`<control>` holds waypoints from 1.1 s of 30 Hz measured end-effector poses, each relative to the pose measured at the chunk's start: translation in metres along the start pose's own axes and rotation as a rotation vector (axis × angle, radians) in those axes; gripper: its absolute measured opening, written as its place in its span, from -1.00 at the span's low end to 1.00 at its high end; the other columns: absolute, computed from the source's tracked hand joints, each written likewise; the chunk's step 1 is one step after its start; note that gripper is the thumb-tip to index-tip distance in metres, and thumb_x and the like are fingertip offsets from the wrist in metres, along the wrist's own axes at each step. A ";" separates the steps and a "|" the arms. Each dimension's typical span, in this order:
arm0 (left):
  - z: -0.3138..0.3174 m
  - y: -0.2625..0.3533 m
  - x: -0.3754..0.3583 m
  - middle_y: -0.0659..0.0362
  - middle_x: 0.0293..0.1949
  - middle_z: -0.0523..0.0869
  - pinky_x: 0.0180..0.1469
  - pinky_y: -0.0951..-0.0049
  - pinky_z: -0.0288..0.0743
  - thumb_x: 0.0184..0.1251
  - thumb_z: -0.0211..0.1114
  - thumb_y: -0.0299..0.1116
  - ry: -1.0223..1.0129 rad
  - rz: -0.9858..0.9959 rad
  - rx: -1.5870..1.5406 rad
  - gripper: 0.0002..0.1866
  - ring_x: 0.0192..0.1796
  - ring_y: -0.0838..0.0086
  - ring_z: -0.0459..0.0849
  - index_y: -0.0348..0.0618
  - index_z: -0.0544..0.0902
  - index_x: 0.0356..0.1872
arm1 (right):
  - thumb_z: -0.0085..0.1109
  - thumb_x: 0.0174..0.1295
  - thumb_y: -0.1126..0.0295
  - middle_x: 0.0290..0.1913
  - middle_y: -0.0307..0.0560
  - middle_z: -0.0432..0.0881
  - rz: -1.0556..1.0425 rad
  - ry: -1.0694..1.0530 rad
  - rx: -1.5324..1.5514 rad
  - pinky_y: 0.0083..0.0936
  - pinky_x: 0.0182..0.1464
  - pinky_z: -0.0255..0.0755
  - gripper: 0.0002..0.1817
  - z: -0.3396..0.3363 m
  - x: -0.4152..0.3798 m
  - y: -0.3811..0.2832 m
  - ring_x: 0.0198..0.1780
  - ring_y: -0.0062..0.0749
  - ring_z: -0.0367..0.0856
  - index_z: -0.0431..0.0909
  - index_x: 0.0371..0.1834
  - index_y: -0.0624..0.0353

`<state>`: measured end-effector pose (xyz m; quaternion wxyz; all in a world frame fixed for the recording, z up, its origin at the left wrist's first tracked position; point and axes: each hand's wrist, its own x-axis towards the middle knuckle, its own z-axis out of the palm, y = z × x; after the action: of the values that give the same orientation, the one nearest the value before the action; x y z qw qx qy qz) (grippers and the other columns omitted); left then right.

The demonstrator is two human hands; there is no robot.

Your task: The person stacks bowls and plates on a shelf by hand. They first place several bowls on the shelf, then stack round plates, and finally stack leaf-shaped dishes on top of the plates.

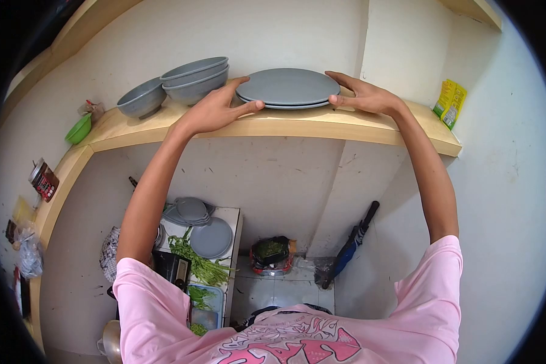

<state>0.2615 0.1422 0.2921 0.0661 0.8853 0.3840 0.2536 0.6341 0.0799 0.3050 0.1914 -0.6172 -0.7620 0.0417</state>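
Observation:
Two grey plates (288,86), one stacked on the other, are at the wooden shelf (303,127). My left hand (221,110) grips their left edge, with the thumb at the front rim and the fingers round the side. On the opposite edge, my right hand (370,97) holds the same stack in a like way. Whether the lower plate rests fully on the shelf is hard to tell. Left of the plates are two stacked grey bowls (195,80), and beside them a single grey bowl (142,99).
A yellow packet (450,103) leans at the shelf's right end. At left are a green bowl (79,129) and a jar (43,179). Below, a counter holds another grey plate (211,238) and leafy greens (209,267). A folded umbrella (350,246) leans against the wall.

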 end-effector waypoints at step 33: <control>0.248 -0.228 -0.515 0.13 -0.01 0.83 0.08 0.36 0.61 0.50 0.40 -0.22 0.157 -0.941 -0.790 -0.61 0.01 0.44 0.75 -0.23 0.70 0.20 | 0.28 0.45 0.37 0.16 0.02 0.72 0.142 -0.257 0.823 -0.17 0.23 0.55 -0.69 0.540 -0.188 -0.202 0.22 -0.16 0.70 0.64 0.19 0.20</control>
<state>-0.0586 -0.0471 -0.1975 0.4650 0.5087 0.6140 0.3847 0.2927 -0.0540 -0.1779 0.3216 -0.5303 -0.6553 0.4313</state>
